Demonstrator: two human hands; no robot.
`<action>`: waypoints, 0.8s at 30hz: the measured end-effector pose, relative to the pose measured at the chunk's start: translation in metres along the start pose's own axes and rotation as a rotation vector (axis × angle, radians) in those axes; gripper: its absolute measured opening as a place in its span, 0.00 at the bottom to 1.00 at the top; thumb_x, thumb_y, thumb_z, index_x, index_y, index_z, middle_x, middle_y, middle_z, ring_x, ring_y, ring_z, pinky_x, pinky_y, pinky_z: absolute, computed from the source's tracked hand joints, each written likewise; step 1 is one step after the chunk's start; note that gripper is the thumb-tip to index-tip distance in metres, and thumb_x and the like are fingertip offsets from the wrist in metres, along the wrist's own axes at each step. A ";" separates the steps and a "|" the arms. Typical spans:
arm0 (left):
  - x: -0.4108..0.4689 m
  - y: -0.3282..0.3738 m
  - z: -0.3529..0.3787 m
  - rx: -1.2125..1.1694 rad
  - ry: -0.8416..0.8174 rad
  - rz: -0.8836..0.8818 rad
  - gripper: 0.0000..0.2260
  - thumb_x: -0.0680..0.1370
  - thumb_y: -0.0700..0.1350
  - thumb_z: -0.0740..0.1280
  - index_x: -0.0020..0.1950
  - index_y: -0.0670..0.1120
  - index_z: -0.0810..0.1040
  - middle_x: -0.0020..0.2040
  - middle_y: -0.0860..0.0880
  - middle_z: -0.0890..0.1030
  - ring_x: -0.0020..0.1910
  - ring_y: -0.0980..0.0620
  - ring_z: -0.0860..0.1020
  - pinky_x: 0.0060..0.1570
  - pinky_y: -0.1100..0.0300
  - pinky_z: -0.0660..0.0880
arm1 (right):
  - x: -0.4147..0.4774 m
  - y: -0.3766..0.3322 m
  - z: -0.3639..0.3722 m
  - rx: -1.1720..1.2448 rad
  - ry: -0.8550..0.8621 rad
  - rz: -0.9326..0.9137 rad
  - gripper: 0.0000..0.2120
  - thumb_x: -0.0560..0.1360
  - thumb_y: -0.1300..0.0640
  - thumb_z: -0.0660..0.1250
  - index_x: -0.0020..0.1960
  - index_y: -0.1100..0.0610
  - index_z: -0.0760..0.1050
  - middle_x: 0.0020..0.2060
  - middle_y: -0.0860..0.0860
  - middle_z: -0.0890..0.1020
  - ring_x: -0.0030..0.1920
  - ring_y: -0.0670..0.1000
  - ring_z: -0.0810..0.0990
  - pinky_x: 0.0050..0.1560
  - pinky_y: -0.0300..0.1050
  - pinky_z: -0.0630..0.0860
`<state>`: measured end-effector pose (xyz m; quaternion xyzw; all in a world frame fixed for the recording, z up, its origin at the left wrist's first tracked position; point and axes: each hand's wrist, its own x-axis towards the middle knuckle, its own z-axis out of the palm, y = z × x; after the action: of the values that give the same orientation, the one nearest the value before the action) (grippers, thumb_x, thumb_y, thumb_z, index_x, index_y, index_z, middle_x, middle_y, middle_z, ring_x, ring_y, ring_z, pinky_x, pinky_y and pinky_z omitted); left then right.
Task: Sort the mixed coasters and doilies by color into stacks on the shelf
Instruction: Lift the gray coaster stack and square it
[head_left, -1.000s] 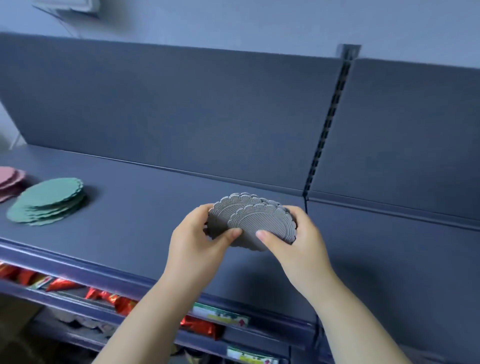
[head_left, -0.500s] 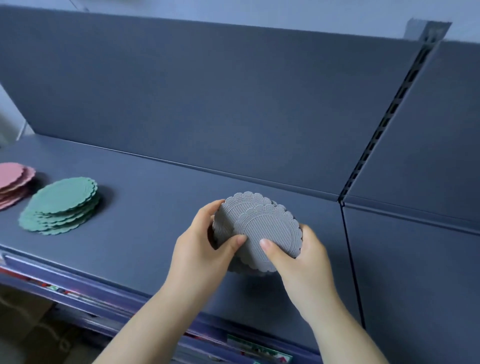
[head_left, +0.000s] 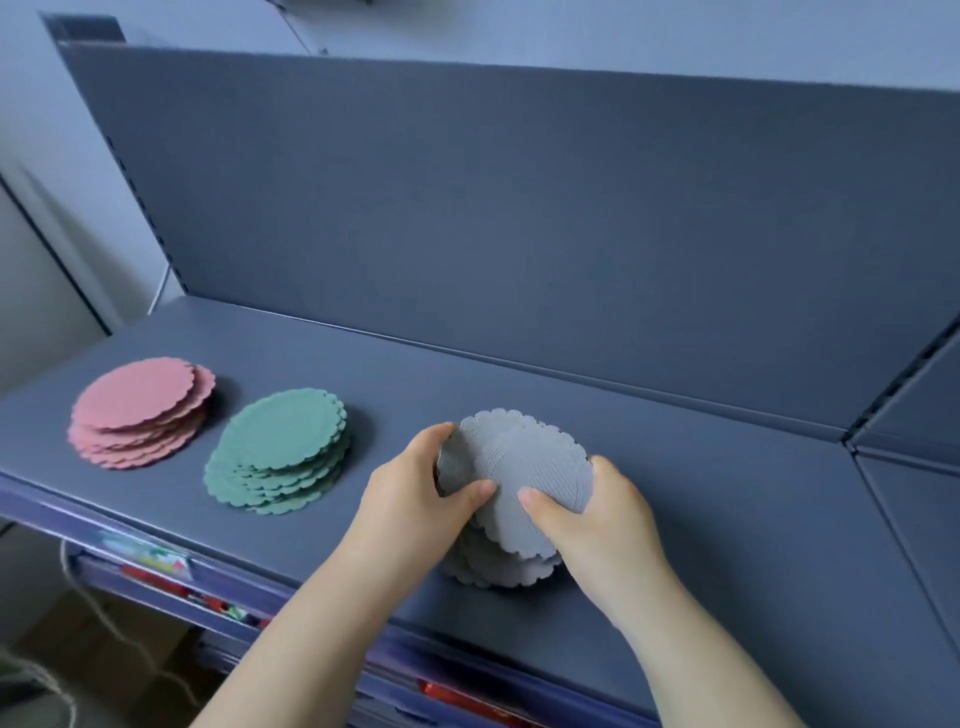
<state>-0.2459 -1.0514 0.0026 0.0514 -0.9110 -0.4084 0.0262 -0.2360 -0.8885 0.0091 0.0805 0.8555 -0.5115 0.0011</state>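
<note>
Grey coasters (head_left: 524, 467), a fanned and tilted bunch, are at the front middle of the shelf (head_left: 727, 519), with their lower edges down at its surface. The left hand (head_left: 415, 499) and the right hand (head_left: 602, 525) both clamp them, thumbs pressed on the front. To the left lies a green stack (head_left: 280, 447), then a pink stack (head_left: 140, 410), near each other but apart. A lower level holds red packets (head_left: 156, 578), blurred.

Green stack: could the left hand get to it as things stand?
Probably yes. The green stack lies just left of the left hand with only bare shelf between, but that hand grips the grey coasters and must let go first.
</note>
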 end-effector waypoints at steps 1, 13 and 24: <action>0.005 -0.009 -0.010 0.036 -0.022 0.003 0.30 0.72 0.56 0.71 0.71 0.56 0.65 0.48 0.55 0.76 0.47 0.56 0.74 0.39 0.69 0.66 | 0.000 -0.007 0.013 -0.034 -0.007 0.008 0.12 0.68 0.51 0.71 0.44 0.57 0.71 0.40 0.48 0.79 0.42 0.49 0.78 0.40 0.45 0.75; 0.047 -0.046 -0.049 0.307 -0.264 0.225 0.29 0.75 0.58 0.66 0.70 0.45 0.65 0.63 0.47 0.74 0.62 0.50 0.71 0.53 0.64 0.66 | -0.001 -0.042 0.071 -0.263 0.088 0.205 0.16 0.69 0.48 0.69 0.47 0.58 0.69 0.45 0.49 0.75 0.43 0.49 0.74 0.39 0.42 0.70; 0.047 -0.046 -0.038 0.527 0.056 0.687 0.26 0.57 0.52 0.81 0.51 0.44 0.81 0.45 0.45 0.78 0.41 0.44 0.77 0.35 0.57 0.76 | -0.011 -0.029 0.073 -0.459 0.225 0.106 0.33 0.69 0.38 0.68 0.69 0.48 0.61 0.66 0.47 0.67 0.66 0.50 0.66 0.61 0.44 0.67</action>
<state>-0.2854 -1.1152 -0.0057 -0.2388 -0.9473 -0.1277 0.1712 -0.2350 -0.9676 0.0004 0.1795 0.9384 -0.2911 -0.0491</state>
